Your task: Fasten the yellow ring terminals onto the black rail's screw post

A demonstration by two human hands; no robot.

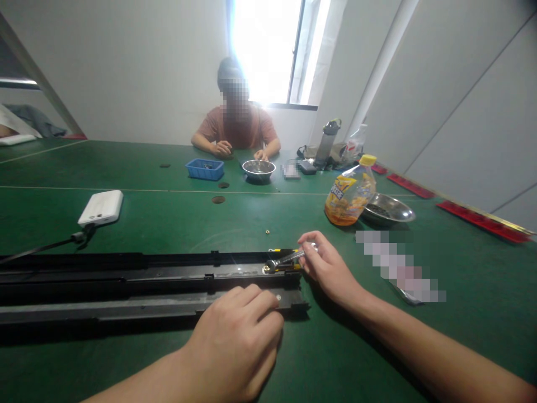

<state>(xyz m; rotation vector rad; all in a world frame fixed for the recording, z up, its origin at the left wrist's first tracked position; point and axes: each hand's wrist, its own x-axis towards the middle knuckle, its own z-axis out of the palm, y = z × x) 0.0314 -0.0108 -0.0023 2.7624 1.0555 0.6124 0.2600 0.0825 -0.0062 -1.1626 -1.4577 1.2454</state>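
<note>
In the head view my right hand (329,271) grips a silver wrench (291,257) near its right end. The wrench's other end meets a small brass-coloured nut (265,269) in the channel of a long black rail (168,275). My left hand (239,338) is closed over the near black rail (138,310), its fingertips partly hidden. A small pale spot (278,298) shows on that rail beside my left fingers; its kind is too small to tell. Beyond the rails, a loose brass-coloured ring or nut (267,232) lies on the green table (176,229).
A white box-shaped device (101,207) with a black cable lies left. A drink bottle (351,193) and a metal bowl (388,210) stand right. Across the table a person (237,126) sits behind a blue basket (205,169) and another metal bowl (259,170). Red trays (482,223) line the right edge.
</note>
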